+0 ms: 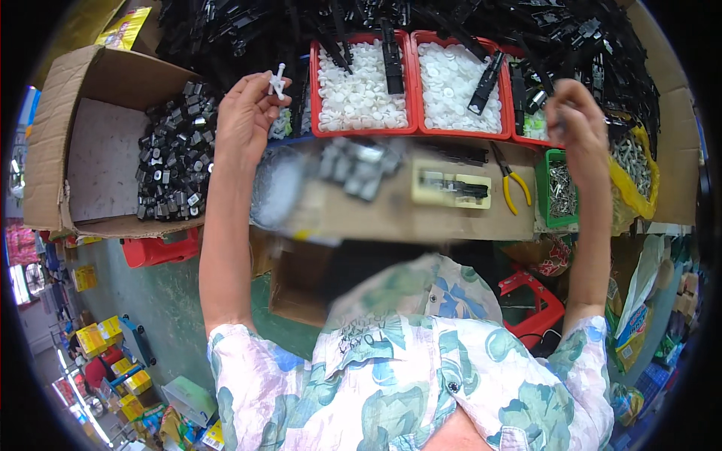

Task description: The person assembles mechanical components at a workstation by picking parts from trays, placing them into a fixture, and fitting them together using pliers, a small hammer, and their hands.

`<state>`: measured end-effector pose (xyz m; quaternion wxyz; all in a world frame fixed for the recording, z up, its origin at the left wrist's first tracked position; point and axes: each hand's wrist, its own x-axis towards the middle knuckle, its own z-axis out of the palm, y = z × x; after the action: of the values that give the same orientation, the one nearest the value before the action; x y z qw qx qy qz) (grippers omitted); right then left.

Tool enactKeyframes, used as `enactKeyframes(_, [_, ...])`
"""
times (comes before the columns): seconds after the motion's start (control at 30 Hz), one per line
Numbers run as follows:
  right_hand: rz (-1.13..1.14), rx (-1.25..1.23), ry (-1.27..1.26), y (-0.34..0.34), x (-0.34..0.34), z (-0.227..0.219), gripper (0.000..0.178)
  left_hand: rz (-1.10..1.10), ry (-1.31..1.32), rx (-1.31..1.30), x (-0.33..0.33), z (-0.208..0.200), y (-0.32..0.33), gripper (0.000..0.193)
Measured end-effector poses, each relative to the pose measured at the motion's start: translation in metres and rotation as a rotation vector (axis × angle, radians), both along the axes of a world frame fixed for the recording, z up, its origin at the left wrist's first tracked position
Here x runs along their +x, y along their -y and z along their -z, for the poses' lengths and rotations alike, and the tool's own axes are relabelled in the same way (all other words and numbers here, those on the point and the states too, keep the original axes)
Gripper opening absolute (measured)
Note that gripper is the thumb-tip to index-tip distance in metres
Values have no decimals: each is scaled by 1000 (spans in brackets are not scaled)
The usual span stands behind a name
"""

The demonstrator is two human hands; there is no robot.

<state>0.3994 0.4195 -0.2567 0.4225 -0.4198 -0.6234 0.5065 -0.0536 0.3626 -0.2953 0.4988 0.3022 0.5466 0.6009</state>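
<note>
My left hand (242, 113) is raised at the left of the bench, its fingertips pinching a small white plastic part (278, 81) with a thin stem. My right hand (579, 124) is up at the right, fingers curled and smeared by motion; what they hold, if anything, I cannot make out. It hangs beside a red bin (535, 140) with pale green pieces, above a green tray (560, 219) of small metal pins. Between my arms, a cream fixture (485, 201) cradles a black and silver part (455, 186). Yellow-handled pliers (517, 193) lie beside it.
Two red bins (365, 134) (466, 135) of white caps stand at the back, under a heap of black parts (248, 26). At the left is a cardboard box (101, 161) of dark metal blocks. Grey metal pieces (361, 167) look blurred. A yellow bag (639, 184) holds screws.
</note>
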Motion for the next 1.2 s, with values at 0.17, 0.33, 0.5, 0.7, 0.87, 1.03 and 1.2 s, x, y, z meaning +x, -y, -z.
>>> enactKeyframes(0.17, [-250,-23,116,6,-106,4,23,150,145,8,55,-5,7,12])
enactKeyframes(0.33, [-356,70,20,2,-170,26,24,253,146,-6,94,-10,19,11])
enactKeyframes(0.5, [-371,149,30,2,-179,24,19,283,107,4,82,1,25,12])
enactKeyframes(0.7, [-283,362,136,7,-189,20,16,148,249,-36,92,-9,27,15])
enactKeyframes(0.87, [-147,789,243,11,-194,38,14,125,249,-23,85,6,27,19])
enactKeyframes(1.03, [-123,712,323,6,-185,44,13,115,270,64,86,19,29,24])
enactKeyframes(1.2, [-49,759,191,8,-179,47,13,153,500,90,94,21,30,28])
